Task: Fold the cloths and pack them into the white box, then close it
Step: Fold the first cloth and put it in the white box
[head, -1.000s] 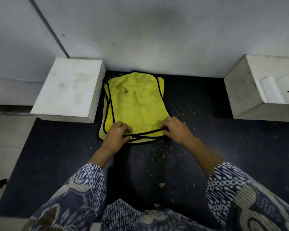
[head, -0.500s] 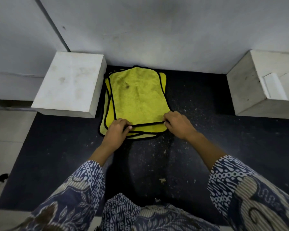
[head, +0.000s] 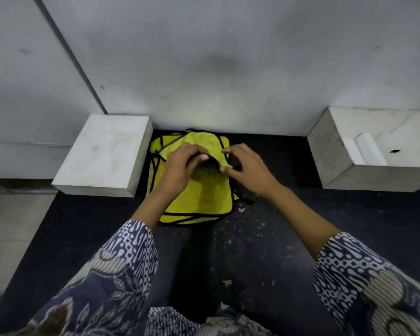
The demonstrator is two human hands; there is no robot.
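Fingers of both hands are curled and pinch the black-trimmed near edge of the top yellow cloth [head: 199, 192], carried over toward the far edge at twelve o'clock. The left hand [head: 182, 163] grips it beside the right hand [head: 243, 166], thumbs close together over the middle of the stack of yellow cloths [head: 155, 170] on the dark mat [head: 301, 238].

The closed white box [head: 104, 154] sits at nine o'clock, touching or just beside the stack; an open white box [head: 374, 151] sits at three o'clock, well apart.

Likely trouble, as I judge it: both pinches sit near the centre, so the outer corners could sag and the fold land crooked. A finger could also catch the cloth beneath and drag it along, disturbing the stack.
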